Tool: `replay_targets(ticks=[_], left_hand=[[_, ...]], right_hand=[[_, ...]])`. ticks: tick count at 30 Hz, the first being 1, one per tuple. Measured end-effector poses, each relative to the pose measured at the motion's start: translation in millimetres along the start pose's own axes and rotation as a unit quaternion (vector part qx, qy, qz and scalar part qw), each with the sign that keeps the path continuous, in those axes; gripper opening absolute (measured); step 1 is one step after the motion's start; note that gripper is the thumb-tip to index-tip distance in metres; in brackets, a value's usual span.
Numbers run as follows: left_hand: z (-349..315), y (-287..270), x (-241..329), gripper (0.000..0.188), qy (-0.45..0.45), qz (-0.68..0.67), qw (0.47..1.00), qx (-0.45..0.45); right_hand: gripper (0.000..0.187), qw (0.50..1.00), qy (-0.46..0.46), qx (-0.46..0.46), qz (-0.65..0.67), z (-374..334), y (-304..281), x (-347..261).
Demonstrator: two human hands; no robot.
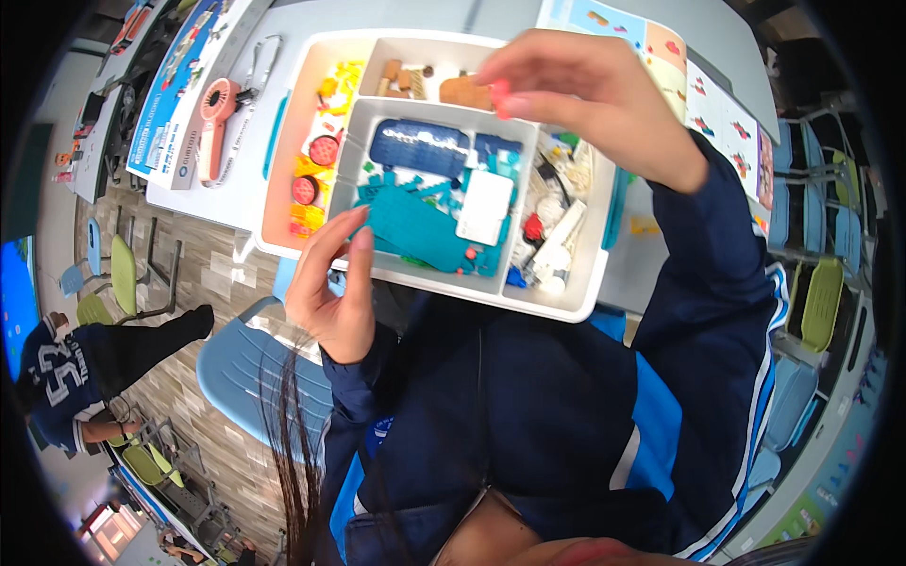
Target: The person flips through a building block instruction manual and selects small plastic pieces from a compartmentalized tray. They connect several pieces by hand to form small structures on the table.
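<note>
Between the thumb and fingers of my right hand [604,99] is a small pinkish-red toy brick piece [500,98], over the far edge of a white sorting tray [587,300]. My left hand [332,300] hovers at the tray's near left side, fingers apart and nothing visible in them. Teal plates [411,226], a dark blue panel [415,146] and a white rectangular piece [486,208] lie in the middle compartment. Yellow pieces and red wheels [323,150] fill the left one. Brown pieces [464,91] sit at the back, white and black pieces [562,231] at the right.
An open picture booklet [722,123] lies beyond my right arm. A pink handheld fan [217,118] rests on the table left of the tray, near a blue-and-white box [175,94]. A blue chair [250,373] stands at my left. Another person [71,373] is farther left.
</note>
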State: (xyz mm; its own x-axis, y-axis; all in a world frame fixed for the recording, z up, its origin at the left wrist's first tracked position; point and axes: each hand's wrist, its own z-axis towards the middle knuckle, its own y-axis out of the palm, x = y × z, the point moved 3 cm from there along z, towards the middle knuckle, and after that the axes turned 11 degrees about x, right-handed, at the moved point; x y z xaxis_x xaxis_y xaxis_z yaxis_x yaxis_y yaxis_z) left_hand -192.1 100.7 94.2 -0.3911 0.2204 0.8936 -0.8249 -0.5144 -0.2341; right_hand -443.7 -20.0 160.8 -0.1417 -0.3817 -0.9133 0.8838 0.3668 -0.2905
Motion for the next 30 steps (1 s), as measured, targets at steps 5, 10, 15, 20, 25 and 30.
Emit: replay_targets(ticks=[5, 10, 15, 20, 25, 30], left_hand=[[-43, 55, 31, 0.037, 0.013, -0.125, 0.983, -0.135], [-85, 78, 35, 0.034, 0.03, -0.167, 0.94, -0.296], [-110, 82, 30, 0.027, 0.008, -0.156, 0.941, -0.301], [-104, 79, 31, 0.032, 0.013, -0.216, 0.925, -0.313], [-97, 66, 18, 0.024, 0.067, -0.22, 0.941, -0.248], [-77, 33, 5, 0.022, 0.078, -0.226, 0.945, -0.223]], right_hand=[[0.02, 0.964, 0.194, 0.067, 0.167, -98, -7, -4], [0.019, 0.989, 0.104, 0.101, 0.04, -168, 20, 14], [0.021, 0.977, 0.122, 0.172, 0.042, -197, 26, 36], [0.023, 0.985, 0.082, 0.152, 0.02, -193, 29, 34], [0.028, 0.995, 0.036, 0.041, -0.082, -164, 36, 20], [0.029, 0.978, -0.006, -0.036, -0.208, -118, 31, 13]])
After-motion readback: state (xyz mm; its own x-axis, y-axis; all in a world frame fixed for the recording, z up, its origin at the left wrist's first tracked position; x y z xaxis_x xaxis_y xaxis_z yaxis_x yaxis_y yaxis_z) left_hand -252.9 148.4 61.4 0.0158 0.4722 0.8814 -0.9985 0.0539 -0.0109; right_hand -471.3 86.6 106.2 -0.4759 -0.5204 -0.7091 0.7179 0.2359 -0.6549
